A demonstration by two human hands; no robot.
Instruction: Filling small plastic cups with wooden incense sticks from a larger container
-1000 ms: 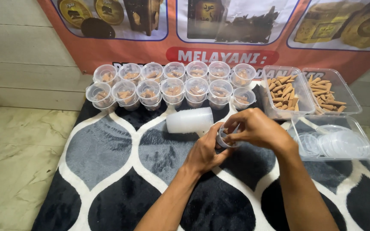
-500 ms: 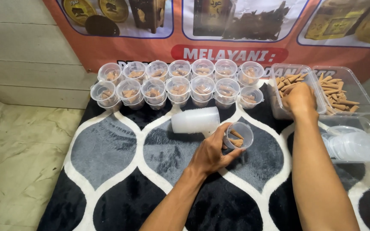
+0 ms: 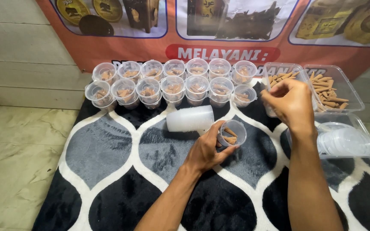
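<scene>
My left hand (image 3: 204, 152) grips a small clear plastic cup (image 3: 232, 133) tilted over the patterned rug, with a few brown cones inside. My right hand (image 3: 292, 105) hovers at the near edge of a clear tray of brown cones (image 3: 279, 70), its fingers pinched together on a few cones that the fingers mostly hide. A stack of empty clear cups (image 3: 190, 118) lies on its side just left of the held cup.
Two rows of filled clear cups (image 3: 172, 81) stand at the back of the black, grey and white rug (image 3: 108, 149). A second tray of cones (image 3: 335, 90) and a tray of clear lids (image 3: 347, 141) sit at the right. An orange banner (image 3: 219, 30) hangs behind.
My right hand left the cup, reached into the cone tray, and now draws back from it with fingers pinched. My left hand keeps the cup in place.
</scene>
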